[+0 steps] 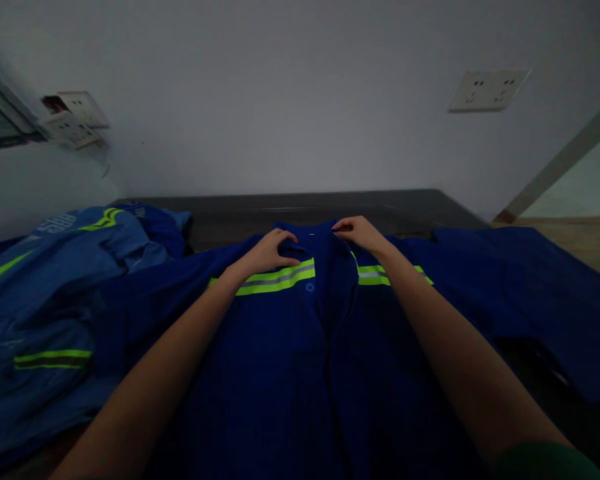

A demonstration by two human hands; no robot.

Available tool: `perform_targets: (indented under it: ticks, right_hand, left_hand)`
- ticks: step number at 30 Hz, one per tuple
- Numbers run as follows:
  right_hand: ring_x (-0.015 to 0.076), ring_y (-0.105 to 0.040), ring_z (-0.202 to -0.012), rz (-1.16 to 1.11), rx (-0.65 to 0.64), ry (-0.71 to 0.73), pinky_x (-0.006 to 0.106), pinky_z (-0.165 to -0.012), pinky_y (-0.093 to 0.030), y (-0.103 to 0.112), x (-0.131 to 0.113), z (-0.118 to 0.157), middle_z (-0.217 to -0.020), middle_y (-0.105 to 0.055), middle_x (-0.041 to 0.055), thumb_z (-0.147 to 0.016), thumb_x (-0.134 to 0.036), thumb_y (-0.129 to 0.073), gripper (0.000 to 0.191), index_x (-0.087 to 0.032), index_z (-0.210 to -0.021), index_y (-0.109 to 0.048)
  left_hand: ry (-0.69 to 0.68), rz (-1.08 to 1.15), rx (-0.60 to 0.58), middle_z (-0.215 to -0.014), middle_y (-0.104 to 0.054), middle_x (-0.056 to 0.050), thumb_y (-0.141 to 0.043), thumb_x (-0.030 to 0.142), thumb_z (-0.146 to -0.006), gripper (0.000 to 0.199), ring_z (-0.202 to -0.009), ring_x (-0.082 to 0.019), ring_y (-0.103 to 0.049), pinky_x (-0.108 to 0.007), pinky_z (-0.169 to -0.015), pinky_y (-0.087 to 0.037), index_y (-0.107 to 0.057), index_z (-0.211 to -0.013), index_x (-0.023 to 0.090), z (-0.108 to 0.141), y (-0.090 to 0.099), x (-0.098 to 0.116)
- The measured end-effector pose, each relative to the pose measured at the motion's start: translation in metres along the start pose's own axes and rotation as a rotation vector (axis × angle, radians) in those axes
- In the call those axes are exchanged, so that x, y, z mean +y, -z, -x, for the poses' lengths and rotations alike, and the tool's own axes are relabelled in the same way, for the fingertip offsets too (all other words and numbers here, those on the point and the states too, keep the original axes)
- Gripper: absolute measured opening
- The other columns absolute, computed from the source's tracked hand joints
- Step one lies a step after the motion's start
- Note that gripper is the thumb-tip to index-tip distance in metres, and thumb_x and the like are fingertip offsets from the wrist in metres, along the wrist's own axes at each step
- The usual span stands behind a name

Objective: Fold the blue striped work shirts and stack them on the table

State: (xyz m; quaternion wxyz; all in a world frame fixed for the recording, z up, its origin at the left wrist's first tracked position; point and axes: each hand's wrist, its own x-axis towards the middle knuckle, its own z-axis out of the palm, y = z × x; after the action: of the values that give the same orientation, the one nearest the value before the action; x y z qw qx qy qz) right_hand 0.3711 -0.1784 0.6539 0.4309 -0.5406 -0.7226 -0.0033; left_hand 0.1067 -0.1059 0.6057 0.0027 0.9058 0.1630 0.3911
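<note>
A dark blue work jacket (275, 360) with yellow-green and silver reflective bands lies spread front side up, its front opening unfastened and its sleeves out to both sides. My left hand (273, 253) rests at the left side of the collar, thumb and fingers apart around the collar flap, touching the cloth. On the other side, my right hand (357, 233) pinches the collar's edge between thumb and fingers. A round button (309, 287) shows below the left band's end. The jacket's lower end runs out of view into shadow.
At the left lies a heap of lighter blue clothing (55, 313) with reflective strips. A folded dark blue garment (545, 287) is at the right. The dark table (220, 207) meets a pale wall with sockets (490, 90) on it.
</note>
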Motion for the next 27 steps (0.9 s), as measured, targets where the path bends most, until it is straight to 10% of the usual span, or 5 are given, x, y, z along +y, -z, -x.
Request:
perform_targets:
  ticks: [9, 15, 20, 27]
  right_hand:
    - [0.0175, -0.057, -0.069, 0.273, 0.44, -0.091, 0.029, -0.068, -0.042, -0.027, -0.01, 0.006, -0.073, -0.063, 0.0026, -0.077, -0.026, -0.062, 0.012, -0.018, -0.084, -0.067]
    - [0.0174, -0.057, -0.071, 0.313, 0.294, -0.067, 0.029, -0.068, -0.042, -0.049, -0.015, 0.012, -0.077, -0.065, 0.0025, -0.079, -0.019, -0.061, 0.018, -0.021, -0.096, -0.066]
    - [0.0154, -0.058, -0.07, 0.312, 0.146, -0.034, 0.026, -0.066, -0.041, -0.055, -0.009, 0.016, -0.076, -0.065, 0.0016, -0.079, -0.014, -0.062, 0.021, -0.021, -0.099, -0.065]
    - [0.0147, -0.056, -0.068, 0.193, 0.317, -0.037, 0.025, -0.066, -0.039, -0.056, 0.0, 0.013, -0.071, -0.06, -0.001, -0.08, -0.027, -0.063, 0.011, -0.019, -0.087, -0.06]
  left_hand:
    - [0.269, -0.01, 0.372, -0.086, -0.062, -0.002, -0.064, 0.022, -0.079, 0.008, -0.082, -0.018, -0.059, -0.031, -0.077, -0.047, -0.058, -0.083, 0.019, -0.01, -0.037, 0.004]
    - [0.178, 0.353, 0.17, -0.124, -0.051, -0.011, -0.051, 0.001, -0.072, 0.054, -0.077, -0.01, -0.064, -0.027, -0.075, -0.052, -0.046, -0.123, 0.018, -0.01, -0.035, 0.001]
    - [0.075, 0.137, 0.208, -0.117, -0.052, -0.008, -0.051, 0.012, -0.08, 0.025, -0.083, -0.012, -0.061, -0.026, -0.073, -0.05, -0.056, -0.104, 0.017, -0.007, -0.026, 0.006]
    - [0.025, 0.033, -0.485, -0.068, -0.06, 0.001, -0.064, 0.026, -0.077, 0.009, -0.064, -0.013, -0.056, -0.024, -0.06, -0.04, -0.061, -0.074, 0.018, 0.001, -0.004, 0.066]
